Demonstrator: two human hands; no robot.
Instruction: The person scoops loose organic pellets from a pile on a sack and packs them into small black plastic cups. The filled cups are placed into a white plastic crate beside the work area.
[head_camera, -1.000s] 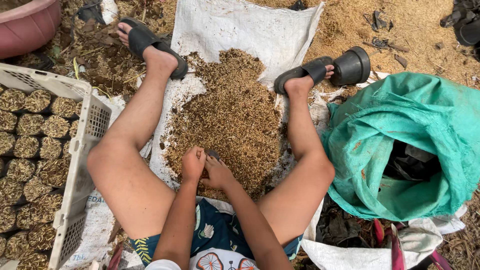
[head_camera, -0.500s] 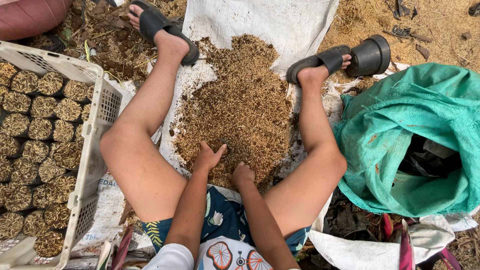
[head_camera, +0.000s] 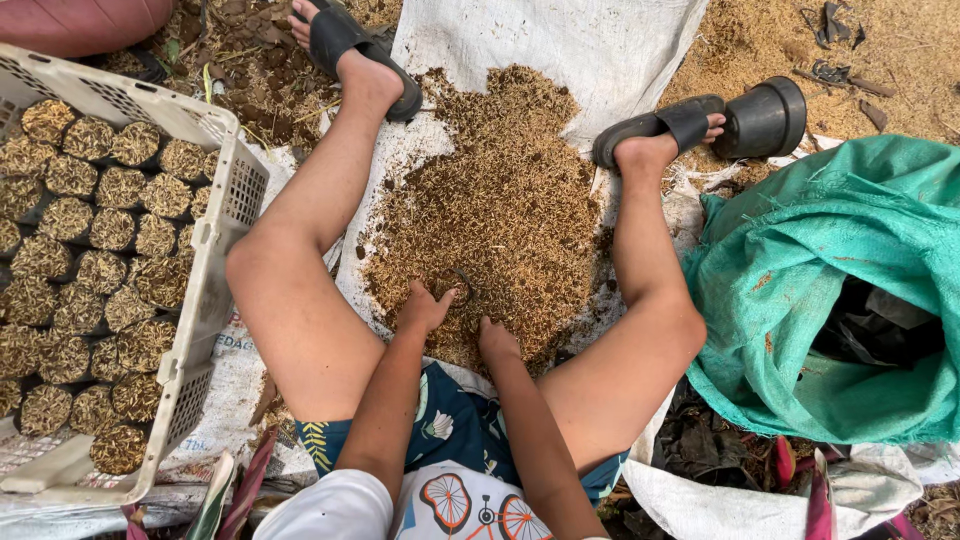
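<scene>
A heap of brown husk-like growing mix (head_camera: 500, 200) lies on a white woven sheet (head_camera: 580, 40) between my bare legs. My left hand (head_camera: 428, 306) rests on the near edge of the heap, fingers bent around a small dark ring-shaped rim half buried in the mix. Just to its right, my right hand (head_camera: 497, 342) is dug into the mix with its fingers hidden; I cannot tell what it holds.
A white plastic crate (head_camera: 215, 250) at my left holds several small filled pots packed in rows. An open teal woven sack (head_camera: 800, 270) lies at my right. A black pot (head_camera: 765, 118) lies on its side by my right sandal. A pink basin edge (head_camera: 80, 20) shows top left.
My hands have moved apart and slid toward me along the heap's near edge. The camera has shifted, so the crate shows more fully.
</scene>
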